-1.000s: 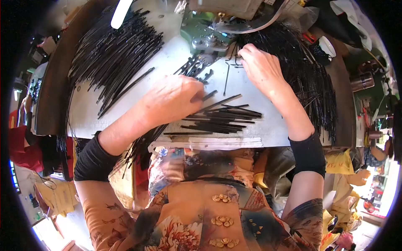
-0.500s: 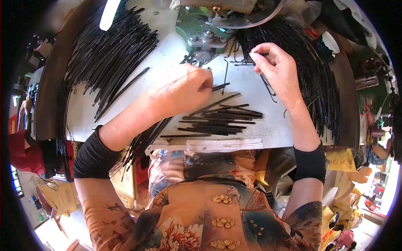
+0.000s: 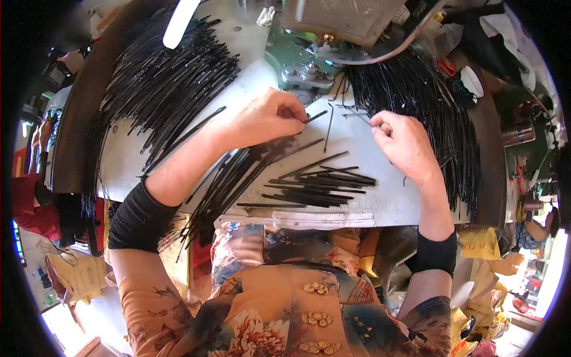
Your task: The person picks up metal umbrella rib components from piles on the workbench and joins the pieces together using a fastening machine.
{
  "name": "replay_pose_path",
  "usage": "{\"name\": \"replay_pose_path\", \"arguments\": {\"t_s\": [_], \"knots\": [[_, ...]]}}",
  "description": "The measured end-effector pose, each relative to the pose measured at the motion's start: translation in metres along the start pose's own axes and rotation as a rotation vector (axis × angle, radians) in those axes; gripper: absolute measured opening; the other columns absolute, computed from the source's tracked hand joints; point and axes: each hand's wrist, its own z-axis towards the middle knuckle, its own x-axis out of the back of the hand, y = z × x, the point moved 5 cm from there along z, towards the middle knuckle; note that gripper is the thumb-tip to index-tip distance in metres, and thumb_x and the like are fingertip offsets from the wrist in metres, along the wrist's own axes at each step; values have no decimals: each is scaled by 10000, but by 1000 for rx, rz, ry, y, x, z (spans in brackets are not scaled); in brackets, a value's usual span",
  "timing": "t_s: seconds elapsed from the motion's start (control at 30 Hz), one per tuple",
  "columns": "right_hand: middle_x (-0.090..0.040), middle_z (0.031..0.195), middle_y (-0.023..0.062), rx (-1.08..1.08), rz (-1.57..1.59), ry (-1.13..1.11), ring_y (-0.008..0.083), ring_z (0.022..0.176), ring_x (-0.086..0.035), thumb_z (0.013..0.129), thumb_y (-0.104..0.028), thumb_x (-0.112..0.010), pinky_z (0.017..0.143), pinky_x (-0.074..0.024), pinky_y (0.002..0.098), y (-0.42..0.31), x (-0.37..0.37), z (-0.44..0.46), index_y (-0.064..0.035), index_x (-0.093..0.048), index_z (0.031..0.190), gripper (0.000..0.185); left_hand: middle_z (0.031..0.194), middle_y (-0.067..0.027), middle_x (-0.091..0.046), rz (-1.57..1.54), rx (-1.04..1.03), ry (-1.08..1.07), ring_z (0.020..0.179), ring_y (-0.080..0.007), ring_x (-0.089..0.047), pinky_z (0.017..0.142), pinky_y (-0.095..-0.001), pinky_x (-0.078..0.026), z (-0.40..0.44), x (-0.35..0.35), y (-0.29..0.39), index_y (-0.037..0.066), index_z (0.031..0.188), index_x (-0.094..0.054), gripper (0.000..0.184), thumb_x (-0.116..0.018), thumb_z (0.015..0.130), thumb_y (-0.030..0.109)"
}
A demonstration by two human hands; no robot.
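At the left edge of the white table (image 3: 389, 189), reaching its far left corner, lies a large pile of black strips (image 3: 172, 77), mostly aligned, perhaps to avoid tangling. The left hand (image 3: 267, 122) is closed, thumb and fingertips clamped on one short black strip (image 3: 316, 117), held near an end, seemingly to leave the rest free. Below it a fan of strips (image 3: 229, 178) overhangs the near edge; beside that, a small stack (image 3: 324, 185) lies along the edge, probably for easy reach. A green machine (image 3: 284, 58) stands toward the far edge. The right hand (image 3: 409, 146), well apart from the left, appears to pinch a thin rod (image 3: 358, 116) by its tip. Thin black pieces (image 3: 443, 134) heap along the right edge. Lettering on a yellow bag (image 3: 480, 243) beyond is too blurred to read
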Motion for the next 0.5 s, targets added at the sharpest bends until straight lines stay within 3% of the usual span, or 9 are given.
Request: {"name": "replay_pose_path", "arguments": {"t_s": [0.07, 0.1, 0.2, 0.5], "knots": [[-577, 606, 39, -4, 179, -70, 85, 544, -543, 827, -96, -566, 478, -433, 242, -7, -2, 3, 8, -590, 908, 134, 734, -36, -633, -75, 98, -9, 631, -79, -574, 508, -221, -453, -2, 10, -2, 0, 915, -645, 226, -629, 792, 189], [-607, 636, 71, -101, 349, -155, 135, 525, -564, 805, -107, -572, 518, -466, 278, -15, 0, 3, 7, -594, 885, 142, 736, -32, -632, -159, 120, -7, 631, -74, -573, 495, -214, -446, 0, 13, -12, -1, 915, -640, 230, -624, 799, 198], [-570, 612, 30, -75, 663, -180, 56, 511, -512, 825, -100, -568, 455, -429, 222, -37, -2, 10, 23, -578, 906, 148, 740, -15, -628, -352, 165, 9, 616, -66, -567, 473, -199, -418, -1, 22, -15, 26, 895, -622, 234, -611, 814, 245], [-556, 605, 10, -38, 767, -166, 44, 474, -488, 860, -130, -565, 429, -388, 182, -50, -21, 28, -12, -579, 952, 150, 702, 21, -604, -543, 199, 86, 564, -38, -526, 465, -177, -359, 1, 27, -23, 91, 851, -615, 204, -610, 839, 295]]}}
